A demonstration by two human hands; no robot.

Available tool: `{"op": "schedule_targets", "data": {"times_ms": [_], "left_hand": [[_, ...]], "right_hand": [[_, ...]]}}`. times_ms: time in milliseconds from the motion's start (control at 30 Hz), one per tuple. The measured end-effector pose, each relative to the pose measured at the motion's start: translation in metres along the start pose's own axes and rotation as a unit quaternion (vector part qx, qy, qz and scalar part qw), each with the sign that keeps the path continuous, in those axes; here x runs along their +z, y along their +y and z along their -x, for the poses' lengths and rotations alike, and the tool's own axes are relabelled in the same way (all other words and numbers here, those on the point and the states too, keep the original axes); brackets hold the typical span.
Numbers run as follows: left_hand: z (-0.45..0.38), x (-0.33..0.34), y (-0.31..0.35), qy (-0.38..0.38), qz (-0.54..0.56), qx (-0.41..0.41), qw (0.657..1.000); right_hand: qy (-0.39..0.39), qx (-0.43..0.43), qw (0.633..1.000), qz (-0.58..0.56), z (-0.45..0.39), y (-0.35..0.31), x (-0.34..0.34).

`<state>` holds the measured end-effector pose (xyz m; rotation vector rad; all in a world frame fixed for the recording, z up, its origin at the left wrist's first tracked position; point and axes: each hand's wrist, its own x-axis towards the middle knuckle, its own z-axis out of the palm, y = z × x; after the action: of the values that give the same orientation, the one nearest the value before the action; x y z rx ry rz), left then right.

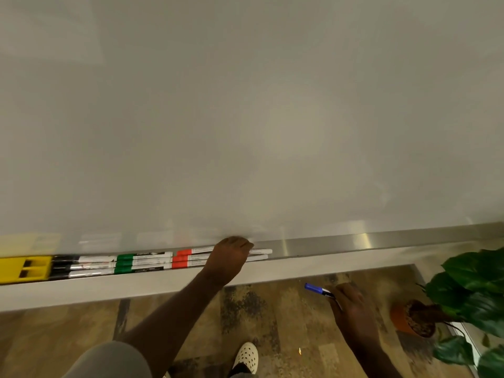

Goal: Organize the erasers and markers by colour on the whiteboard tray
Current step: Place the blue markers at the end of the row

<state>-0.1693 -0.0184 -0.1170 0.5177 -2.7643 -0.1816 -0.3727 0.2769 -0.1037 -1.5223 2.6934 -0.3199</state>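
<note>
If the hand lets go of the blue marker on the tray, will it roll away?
Probably a little. The blue marker in the right hand looks round and smooth, so it may roll. The tray seems to have a raised front edge, which likely stops it, as with the red markers lying there. It looks stiff and light, held by fingertips.

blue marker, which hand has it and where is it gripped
The right hand holds the blue marker by its barrel, capped end sticking out.

Dim, soft focus — glare on whiteboard [286, 126], edges bowed.
</note>
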Motion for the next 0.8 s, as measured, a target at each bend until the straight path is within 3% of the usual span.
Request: {"op": "schedule_targets", "data": {"times_ms": [100, 200, 400, 600, 800], "left_hand": [[0.013, 0.012, 0.001, 0.033, -0.006, 0.050, 0.998], [0.027, 0.024, 0.008, -0.035, -0.035, 0.077, 0.996], [0.032, 0.032, 0.019, -0.146, -0.005, 0.016, 0.989], [0.028, 0.039, 0.021, -0.183, -0.020, 0.026, 0.983], [0.032, 0.032, 0.024, -0.194, -0.008, 0.016, 0.981]], "right_hand": [[-0.004, -0.009, 1.000, -0.008, -0.014, -0.002, 0.000], [-0.020, -0.030, 0.999, -0.005, -0.027, -0.007, 0.003], [0.006, -0.061, 0.998, 0.012, -0.054, -0.020, 0.008], [0.045, -0.083, 0.995, 0.039, -0.081, -0.041, 0.006], [0.032, -0.127, 0.986, 0.102, -0.109, -0.076, 0.010]]}}
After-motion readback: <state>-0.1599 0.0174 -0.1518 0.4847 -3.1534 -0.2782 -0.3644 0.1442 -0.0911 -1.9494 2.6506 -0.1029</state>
